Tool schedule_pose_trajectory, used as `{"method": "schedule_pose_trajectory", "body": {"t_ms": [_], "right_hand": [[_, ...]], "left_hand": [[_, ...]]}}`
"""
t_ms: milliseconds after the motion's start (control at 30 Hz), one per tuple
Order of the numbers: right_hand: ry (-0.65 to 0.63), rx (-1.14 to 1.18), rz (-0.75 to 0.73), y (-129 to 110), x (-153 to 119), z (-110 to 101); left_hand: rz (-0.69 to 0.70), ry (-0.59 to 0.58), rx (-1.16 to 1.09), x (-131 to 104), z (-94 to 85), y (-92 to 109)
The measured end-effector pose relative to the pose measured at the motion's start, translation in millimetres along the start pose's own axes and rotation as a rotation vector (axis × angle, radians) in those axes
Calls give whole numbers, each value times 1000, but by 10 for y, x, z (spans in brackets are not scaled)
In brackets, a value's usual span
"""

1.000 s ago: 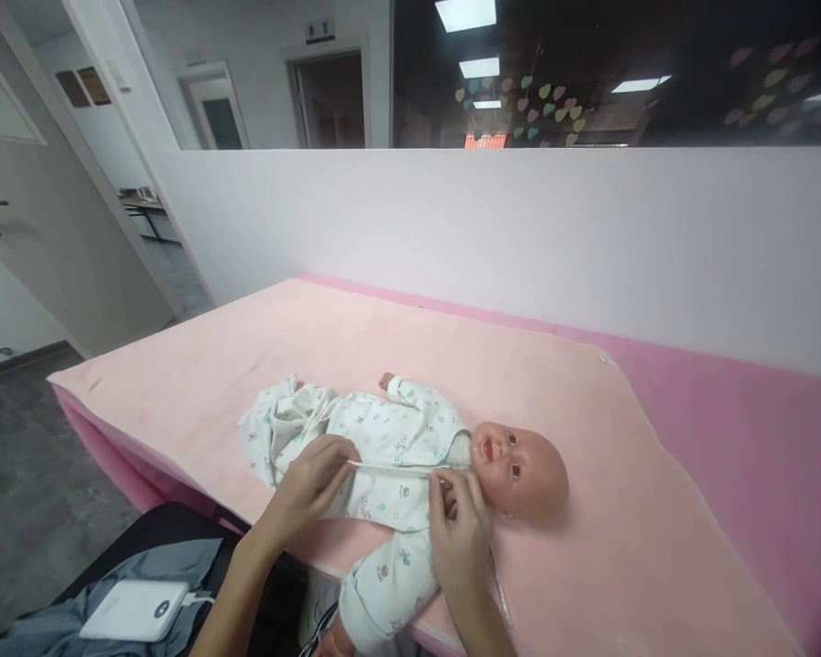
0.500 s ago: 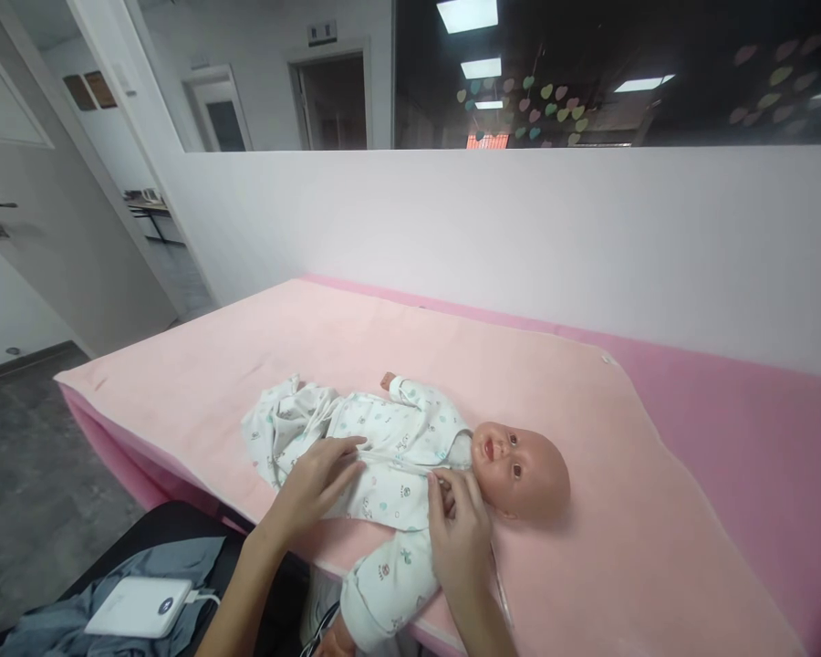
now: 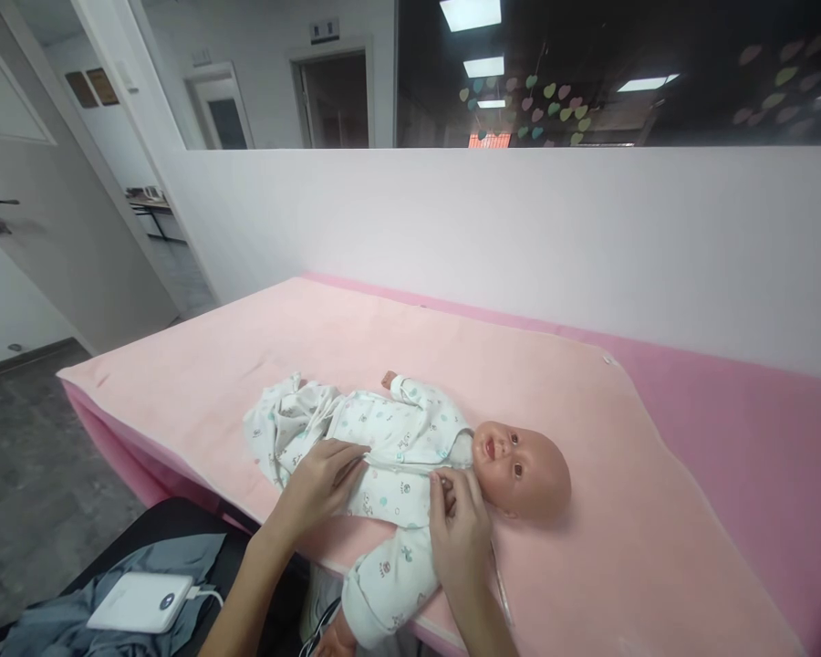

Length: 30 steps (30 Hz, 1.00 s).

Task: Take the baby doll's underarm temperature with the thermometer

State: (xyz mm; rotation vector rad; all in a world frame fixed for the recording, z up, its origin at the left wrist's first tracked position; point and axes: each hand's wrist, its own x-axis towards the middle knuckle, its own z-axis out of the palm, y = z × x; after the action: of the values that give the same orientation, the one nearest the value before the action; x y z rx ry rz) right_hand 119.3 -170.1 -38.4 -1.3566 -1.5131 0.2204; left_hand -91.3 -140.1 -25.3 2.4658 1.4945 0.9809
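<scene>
A baby doll (image 3: 524,470) lies on its back with its head to the right, dressed in a white patterned outfit (image 3: 389,429). My left hand (image 3: 325,479) rests at the front of the outfit, its thumb and fingers pinched together on the cloth at the doll's middle. Near the doll's neck, my right hand (image 3: 460,511) has curled fingers on the upper edge of the same outfit. One sleeved arm of the doll hangs toward the near table edge; its other arm points to the back.
The table has a light pink cover (image 3: 622,547) over a darker pink one. A white power bank (image 3: 140,602) with a cable lies on grey cloth at the lower left. Behind the table stands a white wall (image 3: 520,237); a door (image 3: 61,219) is at the left.
The thumb and fingers of my left hand have closed together on the cloth. My right hand and the doll look nearly unchanged.
</scene>
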Motion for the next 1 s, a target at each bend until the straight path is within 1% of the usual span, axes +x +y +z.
{"method": "schedule_pose_trajectory", "body": {"t_ms": [167,333,433,533,667,733,800,867,933,1000], "right_hand": [[-10,-12,6,1,-3,2],[-25,-6,16,1,-5,-7],[-30,-4,35,-4,-5,-17],[-21,2,50,-8,5,-17],[-35,-1,66,-32,23,-26],[-52,-13,64,-49,-1,-65],[-56,-34,45,-38,-77,-143],[-17,-100,8,37,-216,-257],[64,-244,-58,195,-401,-390],[138,-443,-143,409,-600,-529]], "left_hand": [[56,7,57,-20,65,-26],[-1,39,99,-35,45,-9],[3,57,122,-23,21,19],[9,86,126,-15,-22,7],[-20,29,129,14,-154,-47],[-30,32,126,80,-234,-32],[-24,72,86,204,-281,49],[17,78,-1,375,-264,195],[89,6,-102,564,-177,373],[160,-116,-167,735,-37,527]]}}
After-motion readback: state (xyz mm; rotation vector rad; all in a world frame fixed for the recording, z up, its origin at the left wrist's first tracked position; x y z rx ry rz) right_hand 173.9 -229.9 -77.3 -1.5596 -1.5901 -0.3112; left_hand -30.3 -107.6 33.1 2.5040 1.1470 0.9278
